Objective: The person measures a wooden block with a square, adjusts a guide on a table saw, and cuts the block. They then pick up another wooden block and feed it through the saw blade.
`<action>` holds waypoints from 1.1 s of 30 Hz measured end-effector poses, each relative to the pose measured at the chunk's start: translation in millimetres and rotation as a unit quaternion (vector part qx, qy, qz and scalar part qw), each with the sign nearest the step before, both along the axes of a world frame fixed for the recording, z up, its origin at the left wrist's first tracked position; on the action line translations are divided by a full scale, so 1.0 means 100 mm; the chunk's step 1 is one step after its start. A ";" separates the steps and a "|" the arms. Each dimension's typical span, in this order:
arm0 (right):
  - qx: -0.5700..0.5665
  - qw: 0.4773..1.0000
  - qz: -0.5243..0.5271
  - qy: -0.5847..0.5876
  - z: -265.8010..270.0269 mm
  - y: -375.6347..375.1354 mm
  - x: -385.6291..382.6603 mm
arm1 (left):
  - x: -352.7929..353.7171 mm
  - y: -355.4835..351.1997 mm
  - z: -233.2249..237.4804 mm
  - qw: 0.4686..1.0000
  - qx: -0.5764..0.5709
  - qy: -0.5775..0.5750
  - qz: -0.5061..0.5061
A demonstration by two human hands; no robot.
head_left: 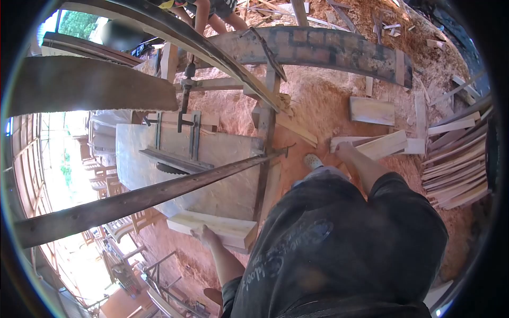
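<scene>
My left hand [208, 237] is at the near side of a thick pale wooden block [233, 229], with its fingers against the block's side. That block lies along the near edge of a broad, smooth machine table [212, 185]. Out to the right, my right hand [345, 152] is closed at the end of a light wooden board [386, 144]; its fingertips are small and hard to make out. Beneath that board and hand lies another pale plank [416, 146] on the dusty ground.
A long metal bar [143, 193] crosses over the table. A clamp-like metal fitting [186, 90] hangs above it. Stacked wooden strips [458, 164] are at the right, and a loose wood block [372, 111] lies on sawdust. Another person's arm [201, 16] shows at the top.
</scene>
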State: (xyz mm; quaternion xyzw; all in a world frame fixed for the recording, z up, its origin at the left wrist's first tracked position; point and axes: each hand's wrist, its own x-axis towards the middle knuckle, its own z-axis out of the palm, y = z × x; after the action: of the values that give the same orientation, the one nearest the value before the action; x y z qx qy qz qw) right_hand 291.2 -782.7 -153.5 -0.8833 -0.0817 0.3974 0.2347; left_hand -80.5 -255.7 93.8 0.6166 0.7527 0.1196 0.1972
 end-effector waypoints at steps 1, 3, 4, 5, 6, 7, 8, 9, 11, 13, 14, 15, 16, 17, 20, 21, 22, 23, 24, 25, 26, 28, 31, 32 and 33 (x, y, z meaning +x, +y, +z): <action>0.009 1.000 -0.004 -0.010 -0.12 0.07 0.02 | 0.03 -0.02 0.02 1.000 -0.001 0.007 -0.001; 0.049 0.998 -0.031 -0.021 -0.20 0.15 0.07 | 0.07 -0.06 0.07 1.000 -0.001 0.018 -0.002; 0.081 0.995 -0.055 -0.022 -0.14 0.25 0.10 | 0.01 0.00 -0.02 0.999 0.020 0.019 -0.020; 0.111 0.990 -0.080 -0.021 -0.07 0.35 0.12 | -0.05 0.06 -0.11 0.998 0.041 0.020 -0.036; 0.098 0.994 -0.053 -0.013 0.01 0.44 0.18 | -0.14 0.10 -0.18 0.997 0.061 0.022 -0.053; 0.084 0.996 -0.027 -0.005 0.10 0.52 0.27 | -0.17 0.10 -0.17 0.998 0.047 0.017 -0.040; 0.071 0.998 0.000 0.004 0.16 0.58 0.33 | -0.16 0.10 -0.14 0.999 0.033 0.013 -0.028; 0.066 0.997 0.023 -0.011 0.20 0.61 0.38 | -0.12 0.10 -0.12 1.000 0.020 0.007 -0.017; 0.058 0.995 0.069 -0.042 0.25 0.66 0.43 | -0.06 0.05 -0.07 0.999 0.030 0.023 -0.017; 0.059 0.997 0.038 -0.027 0.31 0.64 0.45 | -0.05 0.07 -0.17 0.997 0.048 0.039 -0.038; 0.061 0.997 0.033 -0.019 0.31 0.67 0.46 | -0.17 0.20 -0.33 0.995 0.063 0.051 -0.054; 0.061 0.998 0.025 -0.026 0.27 0.68 0.43 | -0.24 0.20 -0.33 0.995 0.058 0.060 -0.047; 0.062 0.997 0.016 -0.035 0.17 0.65 0.41 | -0.29 0.19 -0.33 0.995 0.053 0.069 -0.040; 0.063 0.997 0.003 -0.044 0.05 0.61 0.40 | -0.15 0.13 -0.19 0.997 0.026 0.072 -0.016; 0.054 0.998 0.010 0.008 -0.46 0.46 0.29 | 0.06 -0.05 0.06 0.997 0.004 0.069 0.016; 0.056 0.997 0.055 -0.020 -0.62 0.39 0.25 | 0.09 -0.08 0.07 0.998 0.007 0.064 0.017; 0.059 0.992 0.099 -0.049 -0.76 0.34 0.21 | 0.07 -0.06 0.03 0.998 0.011 0.056 0.011; 0.062 0.985 0.139 -0.077 -0.82 0.31 0.20 | -0.01 0.00 -0.05 0.999 0.015 0.047 0.002; 0.061 0.988 0.130 -0.061 -0.74 0.33 0.21 | -0.08 0.09 -0.16 0.999 0.020 0.038 -0.009; 0.060 0.990 0.119 -0.045 -0.58 0.36 0.20 | -0.20 0.19 -0.32 0.999 0.036 0.028 -0.019; 0.059 0.992 0.106 -0.027 -0.44 0.40 0.20 | -0.36 0.29 -0.49 0.998 0.052 0.019 -0.030; 0.063 0.995 0.072 -0.020 -0.25 0.48 0.20 | -0.40 0.36 -0.53 0.998 0.052 0.028 -0.037; 0.065 0.997 0.039 -0.010 0.01 0.61 0.23 | -0.29 0.31 -0.40 0.998 0.015 0.060 -0.032; 0.066 0.997 0.040 -0.009 0.07 0.63 0.29 | -0.17 0.19 -0.25 0.998 0.005 0.057 -0.032; 0.055 0.997 0.049 -0.007 0.05 0.65 0.33 | -0.09 0.05 -0.12 0.999 -0.003 0.049 -0.022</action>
State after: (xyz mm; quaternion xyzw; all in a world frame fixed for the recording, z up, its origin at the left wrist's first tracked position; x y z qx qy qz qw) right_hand 324.1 -718.0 -148.3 -0.8670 -0.1481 0.3971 0.2622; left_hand -89.0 -250.8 81.4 0.6374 0.7483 0.0822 0.1643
